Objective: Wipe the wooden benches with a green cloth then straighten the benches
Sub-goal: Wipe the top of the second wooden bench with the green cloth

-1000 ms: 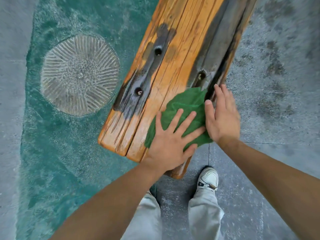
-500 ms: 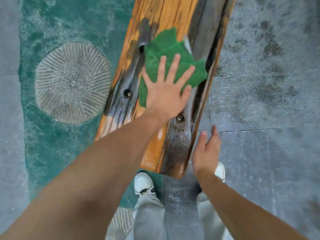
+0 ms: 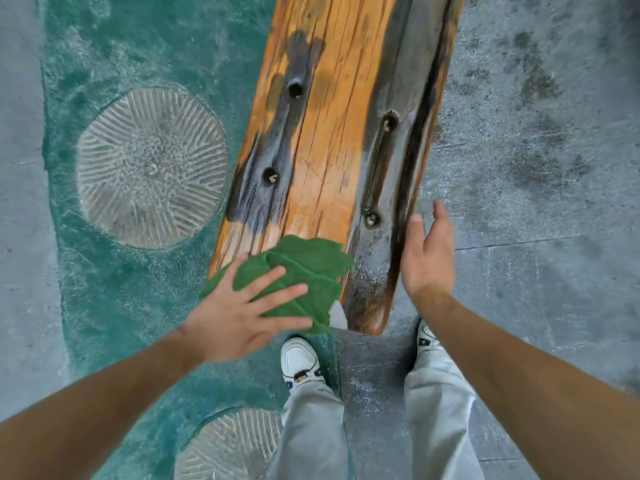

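Fingers [image 3: 280, 291] of the left hand [image 3: 239, 317] spread wide and flat, pressing the green cloth [image 3: 304, 271] onto the near end of the wooden bench [image 3: 346, 133], the cloth overhanging its left corner. The right hand [image 3: 427, 258] is empty, fingers loosely extended beside the bench's right edge. The wiping step appears under way; the next stroke likely calls for steady downward pressure along the weathered planks. No containers are visible.

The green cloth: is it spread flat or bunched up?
Bunched: the green cloth lies in overlapping folds on the bench end, under the left hand.
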Available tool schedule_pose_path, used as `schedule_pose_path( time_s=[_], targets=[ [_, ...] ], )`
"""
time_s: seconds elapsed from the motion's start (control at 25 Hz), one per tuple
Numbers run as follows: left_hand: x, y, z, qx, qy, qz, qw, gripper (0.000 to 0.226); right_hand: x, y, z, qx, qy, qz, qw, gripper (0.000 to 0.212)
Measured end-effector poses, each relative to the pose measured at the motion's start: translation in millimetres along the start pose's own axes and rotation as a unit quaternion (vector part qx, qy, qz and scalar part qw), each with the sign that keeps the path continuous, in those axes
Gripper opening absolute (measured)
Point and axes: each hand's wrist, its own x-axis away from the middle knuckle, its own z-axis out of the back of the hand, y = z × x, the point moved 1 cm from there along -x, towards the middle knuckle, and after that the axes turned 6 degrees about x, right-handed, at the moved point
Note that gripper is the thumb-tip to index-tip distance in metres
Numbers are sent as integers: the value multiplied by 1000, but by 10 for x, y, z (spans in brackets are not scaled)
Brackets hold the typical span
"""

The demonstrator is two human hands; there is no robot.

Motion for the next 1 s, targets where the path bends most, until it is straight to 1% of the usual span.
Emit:
schedule_pose_path(
  time_s=[0.04,0.08,0.16,0.2,0.24,0.28,0.32,0.36,0.4,0.48,0.52,0.56,0.6,0.64,0.68,0.72,0.76,0.84,0.88,0.92,0.96,1.0],
  targets=[
    [-81,-112,63,21,13,54,998,64,38,-4,-54,-1,-1,2,1000,57],
    [-223,-205,145,47,26,126,991,64,57,-3,-87,1,2,5,1000,57],
    [-593,-303,313,82,48,271,958,61,65,-6,-107,21,8,22,999,59],
    [-809,-312,395,90,56,323,940,59,73,4,-103,45,16,39,998,61],
    [-1037,-291,475,91,53,354,929,59,106,10,-94,79,30,62,994,63],
    [-1269,-240,538,90,45,361,927,60,162,28,-99,114,50,89,988,64],
    [-1469,-159,577,87,39,345,934,61,241,55,-111,137,69,110,982,65],
    [-1608,-55,586,79,42,306,948,60,318,85,-141,137,84,119,980,65],
    [-1670,57,571,71,49,250,964,57,383,99,-170,116,94,112,982,66],
    [-1508,227,488,66,54,137,987,55,449,87,-191,47,118,64,990,66],
    [-1333,245,420,62,56,88,993,54,432,66,-168,32,135,46,989,65],
    [-1102,237,347,57,55,47,996,54,414,29,-143,47,137,48,988,64],
    [-866,181,276,46,53,12,997,54,406,-19,-137,89,126,80,985,63],
    [-665,77,224,33,50,-10,998,56,416,-63,-144,144,102,133,975,63],
    [-529,-62,188,28,44,1,999,58,442,-106,-176,201,69,190,958,64],
    [-477,-194,181,35,42,50,997,60,477,-140,-210,253,37,241,936,66],
    [-495,-308,195,53,46,132,989,61,518,-150,-249,299,8,283,911,67],
    [-694,-486,301,102,58,305,945,59,620,-131,-331,365,-33,328,871,68],
    [-856,-566,370,124,61,361,922,58,654,-113,-357,384,-42,335,859,69],
    [-1013,-643,428,136,64,393,907,57,680,-100,-374,393,-43,338,854,68],
    [-1185,-733,486,140,68,406,901,56,690,-95,-388,390,-39,340,855,68],
    [-1372,-827,535,139,70,405,901,55,693,-92,-402,383,-33,342,858,67]
  ],
)
